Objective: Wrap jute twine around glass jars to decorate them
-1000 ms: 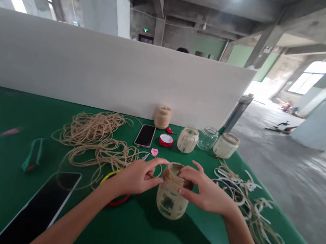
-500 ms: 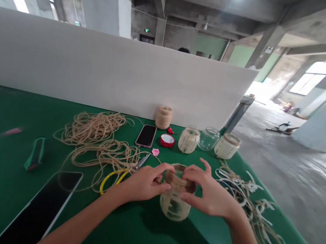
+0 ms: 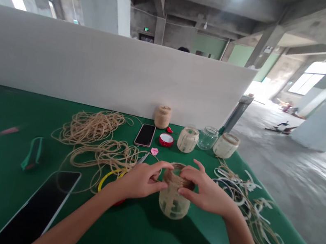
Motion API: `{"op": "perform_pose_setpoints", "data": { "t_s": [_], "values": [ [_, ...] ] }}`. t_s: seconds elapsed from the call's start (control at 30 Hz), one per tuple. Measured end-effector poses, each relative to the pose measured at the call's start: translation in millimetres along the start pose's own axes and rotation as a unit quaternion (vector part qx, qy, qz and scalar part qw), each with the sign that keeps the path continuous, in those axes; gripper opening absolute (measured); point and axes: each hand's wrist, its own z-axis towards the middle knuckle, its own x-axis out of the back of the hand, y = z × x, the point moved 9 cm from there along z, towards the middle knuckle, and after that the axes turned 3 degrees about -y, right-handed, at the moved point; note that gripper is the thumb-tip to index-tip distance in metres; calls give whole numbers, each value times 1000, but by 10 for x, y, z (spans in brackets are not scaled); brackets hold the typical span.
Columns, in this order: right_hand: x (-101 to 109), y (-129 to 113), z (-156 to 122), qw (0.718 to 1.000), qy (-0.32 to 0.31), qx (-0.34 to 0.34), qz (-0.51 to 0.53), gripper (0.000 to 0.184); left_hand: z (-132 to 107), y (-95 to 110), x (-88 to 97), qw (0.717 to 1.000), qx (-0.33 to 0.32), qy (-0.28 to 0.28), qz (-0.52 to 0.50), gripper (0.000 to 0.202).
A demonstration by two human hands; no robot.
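Observation:
A glass jar (image 3: 173, 205) stands upright on the green table in front of me. Brown twine circles its neck, and pale strips run down its see-through side. My left hand (image 3: 147, 181) is closed on the left of the neck, thumb and forefinger against the twine. On the opposite side, my right hand (image 3: 206, 189) grips the neck with fingers at the rim and thumb below. Scissors with yellow-lined handles (image 3: 105, 179) lie partly hidden behind my left hand. Loose twine (image 3: 114, 153) spreads in coils to their left.
Along the back stand a twine-covered jar (image 3: 162, 117), a clear jar (image 3: 208, 138) and two pale-wrapped jars (image 3: 188, 139). Red tape (image 3: 166, 140) and a phone (image 3: 145, 135) lie before them. A larger dark-screened device (image 3: 39, 205) is front left; cord scraps (image 3: 249, 203) lie right.
The jar seems turned slightly between my hands, since the pale strips on its side sit differently. Both hands stay at its neck. The whole view has shifted a little.

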Motion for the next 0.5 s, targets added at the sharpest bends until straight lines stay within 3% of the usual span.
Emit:
{"op": "perform_pose_setpoints", "data": {
  "t_s": [0.23,0.5],
  "values": [
    [-109,35,51,998,-25,8,54,14,-33,-90,103,999,21,-4,-46,37],
    [-55,-14,61,999,7,2,35,21,-29,-70,21,994,23,2,-107,25]
  ]
}}
